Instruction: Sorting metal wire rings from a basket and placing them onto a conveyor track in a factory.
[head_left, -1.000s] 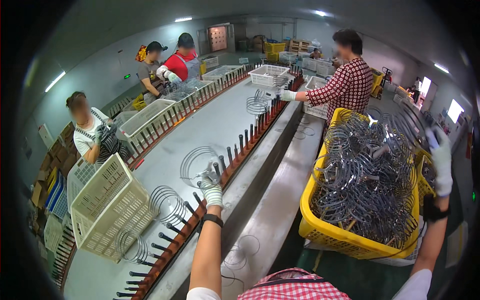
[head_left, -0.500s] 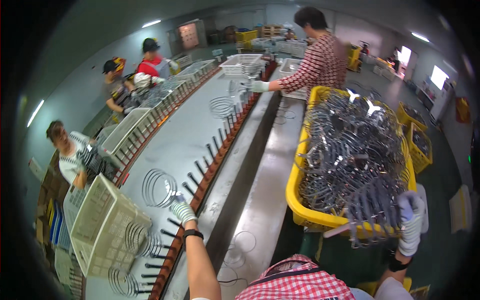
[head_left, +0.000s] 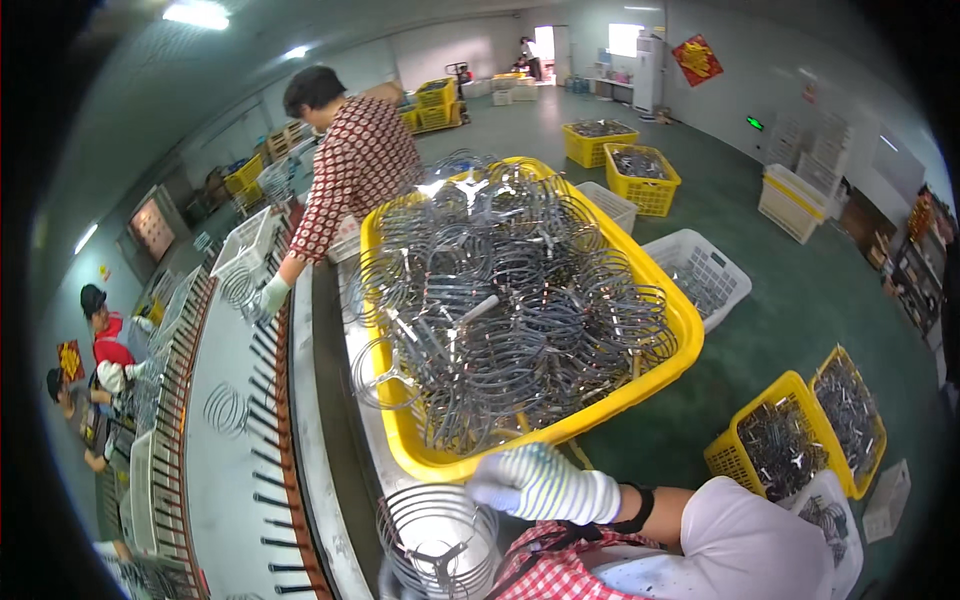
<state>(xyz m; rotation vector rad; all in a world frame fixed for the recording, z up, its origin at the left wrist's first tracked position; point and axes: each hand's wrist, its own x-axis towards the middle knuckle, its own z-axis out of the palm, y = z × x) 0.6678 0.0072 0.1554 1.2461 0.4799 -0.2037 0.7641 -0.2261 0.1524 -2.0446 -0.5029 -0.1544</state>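
Note:
My right hand (head_left: 548, 485), in a striped white glove, is by the near rim of a yellow basket (head_left: 650, 385). Its fingers are bent and closed on the edge of a stack of grey wire rings (head_left: 437, 540); a three-armed piece shows at the bottom of this stack. The basket is heaped with many more dark wire rings (head_left: 520, 330). My left hand is out of view.
Along the left runs a long table (head_left: 215, 440) edged with upright black pegs (head_left: 285, 530); a ring stack (head_left: 226, 408) sits on it. A person in a patterned top (head_left: 365, 160) works ahead; others stand across the table. More yellow baskets (head_left: 640, 180) and a white crate (head_left: 705, 280) stand on the floor.
The view has swung to the right. My right hand has moved from the basket's right side to its near left corner with wire rings. My left hand has left the view.

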